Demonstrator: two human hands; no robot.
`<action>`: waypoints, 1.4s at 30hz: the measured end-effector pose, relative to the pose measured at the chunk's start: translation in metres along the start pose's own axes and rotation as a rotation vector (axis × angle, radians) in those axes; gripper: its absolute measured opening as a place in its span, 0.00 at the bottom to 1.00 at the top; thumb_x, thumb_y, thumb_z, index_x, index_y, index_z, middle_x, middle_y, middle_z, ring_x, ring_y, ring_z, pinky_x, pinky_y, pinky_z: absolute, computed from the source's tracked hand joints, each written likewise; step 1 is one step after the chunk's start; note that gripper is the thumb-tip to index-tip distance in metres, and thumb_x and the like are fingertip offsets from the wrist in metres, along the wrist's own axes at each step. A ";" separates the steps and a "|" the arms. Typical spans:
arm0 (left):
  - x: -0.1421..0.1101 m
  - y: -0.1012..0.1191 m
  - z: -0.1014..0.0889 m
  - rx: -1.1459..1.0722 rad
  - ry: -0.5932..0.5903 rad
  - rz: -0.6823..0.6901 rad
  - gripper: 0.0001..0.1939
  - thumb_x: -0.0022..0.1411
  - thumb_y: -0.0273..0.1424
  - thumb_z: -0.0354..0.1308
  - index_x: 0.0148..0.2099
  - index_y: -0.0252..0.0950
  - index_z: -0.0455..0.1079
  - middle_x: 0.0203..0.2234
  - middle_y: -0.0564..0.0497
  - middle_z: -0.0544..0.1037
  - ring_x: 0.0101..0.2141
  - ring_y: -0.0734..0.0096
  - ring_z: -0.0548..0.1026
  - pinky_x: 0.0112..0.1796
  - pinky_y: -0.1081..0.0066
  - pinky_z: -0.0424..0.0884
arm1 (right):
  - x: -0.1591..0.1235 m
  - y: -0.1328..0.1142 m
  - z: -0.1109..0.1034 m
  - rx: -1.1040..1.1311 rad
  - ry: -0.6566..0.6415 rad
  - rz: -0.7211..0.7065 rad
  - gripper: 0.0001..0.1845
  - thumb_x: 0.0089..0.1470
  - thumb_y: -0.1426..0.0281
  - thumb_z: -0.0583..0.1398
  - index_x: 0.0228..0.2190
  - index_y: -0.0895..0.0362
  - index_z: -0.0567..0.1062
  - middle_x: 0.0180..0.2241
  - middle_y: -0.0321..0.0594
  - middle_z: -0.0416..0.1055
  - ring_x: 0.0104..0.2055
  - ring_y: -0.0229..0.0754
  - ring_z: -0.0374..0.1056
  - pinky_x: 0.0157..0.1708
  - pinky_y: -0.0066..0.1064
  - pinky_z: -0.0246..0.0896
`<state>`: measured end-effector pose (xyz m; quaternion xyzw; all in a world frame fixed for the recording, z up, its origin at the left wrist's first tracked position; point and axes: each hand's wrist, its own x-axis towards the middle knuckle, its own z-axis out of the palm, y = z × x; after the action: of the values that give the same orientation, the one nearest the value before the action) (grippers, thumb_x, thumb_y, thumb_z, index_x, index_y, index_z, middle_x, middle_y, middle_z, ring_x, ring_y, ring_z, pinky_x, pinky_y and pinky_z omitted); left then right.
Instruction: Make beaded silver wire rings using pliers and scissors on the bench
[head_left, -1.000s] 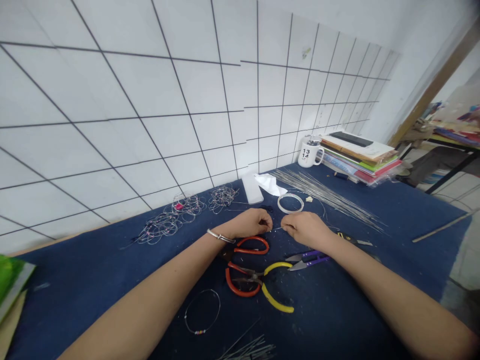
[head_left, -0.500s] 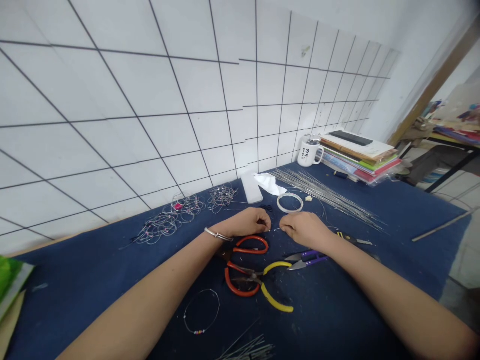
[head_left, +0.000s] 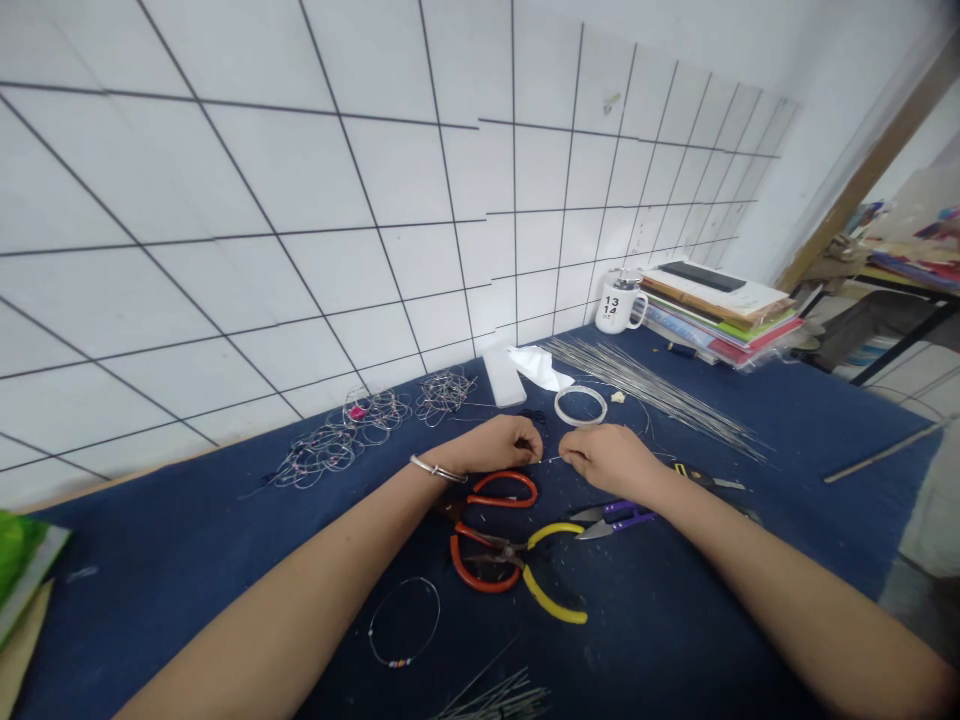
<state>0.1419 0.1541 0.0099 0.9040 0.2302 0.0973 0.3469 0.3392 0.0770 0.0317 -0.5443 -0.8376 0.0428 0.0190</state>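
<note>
My left hand [head_left: 511, 443] and my right hand [head_left: 604, 457] are both closed in a pinch, a short gap apart above the blue cloth. Between them a thin wire [head_left: 553, 459] is stretched, with small pale bits on it too tiny to make out. A silver bangle circles my left wrist. Just below my left hand lie red-handled scissors [head_left: 484, 580], overlapped by yellow-handled pliers [head_left: 559, 600]. Purple thread snips [head_left: 619, 517] rest under my right forearm. Nearer me is a wire bracelet [head_left: 403, 622] with several coloured beads.
Tangled wire loops [head_left: 322, 455] lie along the wall at left. Beyond my hands are a white roll ring [head_left: 580, 406], a white box [head_left: 504, 377], tissue [head_left: 541, 368] and long wires [head_left: 652, 390]. A mug [head_left: 619, 303] stands beside stacked folders [head_left: 720, 310]. Cut wires [head_left: 502, 697] lie in front.
</note>
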 end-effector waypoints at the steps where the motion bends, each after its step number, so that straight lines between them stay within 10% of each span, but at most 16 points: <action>1: 0.000 0.000 0.000 0.000 -0.001 -0.002 0.11 0.48 0.21 0.49 0.32 0.32 0.72 0.29 0.52 0.73 0.29 0.77 0.69 0.31 0.79 0.62 | 0.000 0.000 0.000 -0.002 0.001 -0.004 0.09 0.53 0.69 0.50 0.32 0.52 0.70 0.32 0.36 0.72 0.35 0.39 0.65 0.30 0.26 0.48; 42: -0.001 -0.002 -0.001 0.008 -0.027 0.040 0.10 0.49 0.21 0.50 0.33 0.33 0.70 0.29 0.53 0.72 0.29 0.78 0.68 0.30 0.79 0.62 | 0.000 0.000 0.002 0.019 0.010 -0.023 0.09 0.53 0.68 0.50 0.30 0.53 0.70 0.31 0.36 0.71 0.34 0.39 0.65 0.30 0.26 0.48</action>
<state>0.1401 0.1560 0.0089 0.9110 0.2079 0.0911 0.3442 0.3391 0.0771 0.0299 -0.5347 -0.8432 0.0479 0.0287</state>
